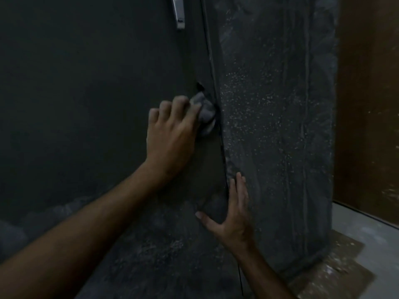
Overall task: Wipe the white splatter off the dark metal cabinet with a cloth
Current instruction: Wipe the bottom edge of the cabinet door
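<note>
The dark metal cabinet fills most of the view. Its front door face occupies the left half; its side panel occupies the right half, and the two meet at a vertical corner edge running down the centre. A metal handle is mounted at the top of the door face, near that corner edge.

White splatter covers the side panel as fine specks, densest at mid-height just right of the corner edge. Grey smears mark the lower door face.

A brown wall stands beyond the cabinet's right edge. A light floor lies below it, with a speckled cardboard sheet at the cabinet's lower right corner.

The left hand grips a bunched grey cloth with curled fingers and presses it against the door face at the corner edge, at mid-height.

The right hand rests flat on the lower side panel at the corner edge, fingers straight and together, thumb spread onto the door face.
</note>
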`<act>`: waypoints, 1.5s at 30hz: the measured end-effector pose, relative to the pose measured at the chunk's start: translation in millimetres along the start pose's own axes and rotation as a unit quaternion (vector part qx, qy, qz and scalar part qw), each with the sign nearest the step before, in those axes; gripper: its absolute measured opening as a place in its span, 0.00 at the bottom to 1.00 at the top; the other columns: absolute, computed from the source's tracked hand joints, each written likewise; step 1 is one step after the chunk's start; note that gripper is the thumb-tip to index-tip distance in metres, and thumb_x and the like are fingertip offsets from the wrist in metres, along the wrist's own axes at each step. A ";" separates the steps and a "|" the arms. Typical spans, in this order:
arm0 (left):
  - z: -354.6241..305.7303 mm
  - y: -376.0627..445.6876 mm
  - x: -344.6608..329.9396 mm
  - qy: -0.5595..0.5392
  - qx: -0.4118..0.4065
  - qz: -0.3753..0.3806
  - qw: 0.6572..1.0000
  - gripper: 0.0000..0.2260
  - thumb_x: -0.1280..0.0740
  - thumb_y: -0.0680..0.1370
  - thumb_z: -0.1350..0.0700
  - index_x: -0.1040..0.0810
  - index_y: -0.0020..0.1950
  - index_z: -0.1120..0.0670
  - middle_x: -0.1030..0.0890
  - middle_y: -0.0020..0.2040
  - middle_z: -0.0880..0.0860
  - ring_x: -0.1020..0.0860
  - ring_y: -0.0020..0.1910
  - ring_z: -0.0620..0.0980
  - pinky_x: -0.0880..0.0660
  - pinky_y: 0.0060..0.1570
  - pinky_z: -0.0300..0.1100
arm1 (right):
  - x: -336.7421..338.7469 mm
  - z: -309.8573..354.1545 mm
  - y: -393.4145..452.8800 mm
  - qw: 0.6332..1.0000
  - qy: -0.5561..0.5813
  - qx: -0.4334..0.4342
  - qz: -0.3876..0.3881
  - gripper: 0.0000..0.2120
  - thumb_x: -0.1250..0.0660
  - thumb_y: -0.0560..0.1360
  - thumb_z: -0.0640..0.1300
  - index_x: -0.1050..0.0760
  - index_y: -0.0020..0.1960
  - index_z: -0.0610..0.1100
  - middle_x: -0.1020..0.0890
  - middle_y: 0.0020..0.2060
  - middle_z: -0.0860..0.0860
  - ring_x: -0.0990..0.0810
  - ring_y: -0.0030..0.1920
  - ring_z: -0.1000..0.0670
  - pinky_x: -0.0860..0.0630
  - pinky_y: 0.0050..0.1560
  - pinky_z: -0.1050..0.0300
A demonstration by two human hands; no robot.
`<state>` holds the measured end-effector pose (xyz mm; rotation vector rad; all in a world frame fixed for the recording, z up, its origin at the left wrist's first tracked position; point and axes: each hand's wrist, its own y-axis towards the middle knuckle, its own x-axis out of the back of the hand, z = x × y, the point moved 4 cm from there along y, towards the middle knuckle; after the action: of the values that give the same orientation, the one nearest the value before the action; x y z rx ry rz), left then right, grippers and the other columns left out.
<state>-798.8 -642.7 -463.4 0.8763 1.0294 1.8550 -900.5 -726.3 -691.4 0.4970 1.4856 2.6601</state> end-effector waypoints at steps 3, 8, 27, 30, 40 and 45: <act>-22.5 -25.0 -8.2 -0.039 -0.031 0.043 0.998 0.21 0.33 0.80 0.49 0.26 0.73 0.53 0.28 0.67 0.59 0.28 0.57 0.60 0.33 0.53 0.54 | 1.7 -0.3 1.0 1.000 -0.002 -0.018 0.025 0.60 0.30 0.68 0.77 0.48 0.83 0.40 0.53 0.84 0.50 0.54 0.84 0.46 0.38 0.78 0.38; -48.1 -129.8 -18.6 -0.054 -0.295 0.134 0.945 0.24 0.37 0.76 0.50 0.22 0.70 0.56 0.30 0.65 0.57 0.28 0.54 0.57 0.36 0.51 0.50 | -0.2 -5.1 -0.3 0.997 0.008 -0.032 0.071 0.67 0.28 0.62 0.78 0.55 0.84 0.44 0.59 0.84 0.52 0.57 0.84 0.46 0.39 0.78 0.34; 41.2 -93.7 35.6 -0.020 0.048 -0.039 0.998 0.18 0.33 0.84 0.52 0.23 0.72 0.56 0.25 0.64 0.61 0.31 0.55 0.61 0.36 0.51 0.55 | 0.6 1.4 -1.9 0.997 -0.043 -0.002 0.057 0.66 0.32 0.65 0.79 0.54 0.83 0.37 0.58 0.84 0.46 0.59 0.84 0.43 0.48 0.80 0.42; 16.6 -168.0 26.6 -0.055 -0.162 0.075 0.983 0.23 0.32 0.78 0.54 0.22 0.73 0.57 0.28 0.66 0.59 0.28 0.54 0.60 0.35 0.51 0.54 | 0.0 2.1 -2.9 0.997 -0.054 0.004 0.058 0.66 0.30 0.66 0.77 0.55 0.84 0.38 0.58 0.84 0.46 0.60 0.83 0.44 0.47 0.80 0.40; 83.0 -126.5 62.9 -0.019 0.003 -0.015 1.000 0.18 0.34 0.84 0.52 0.23 0.73 0.56 0.27 0.65 0.61 0.29 0.55 0.62 0.35 0.51 0.55 | -6.7 1.7 -4.6 0.997 -0.069 0.020 0.026 0.64 0.36 0.68 0.79 0.52 0.82 0.34 0.54 0.83 0.41 0.57 0.83 0.40 0.48 0.81 0.38; 84.5 -211.6 70.4 -0.035 -0.188 0.093 0.977 0.23 0.36 0.80 0.54 0.25 0.76 0.55 0.25 0.66 0.58 0.27 0.55 0.59 0.33 0.51 0.52 | -9.1 6.9 -5.8 0.996 -0.090 0.015 0.022 0.63 0.39 0.70 0.80 0.53 0.82 0.33 0.55 0.83 0.39 0.57 0.83 0.39 0.48 0.81 0.37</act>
<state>-688.9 -483.8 -603.2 0.8201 0.5391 2.0698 -890.4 -719.3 -695.3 0.7566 1.4811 2.5488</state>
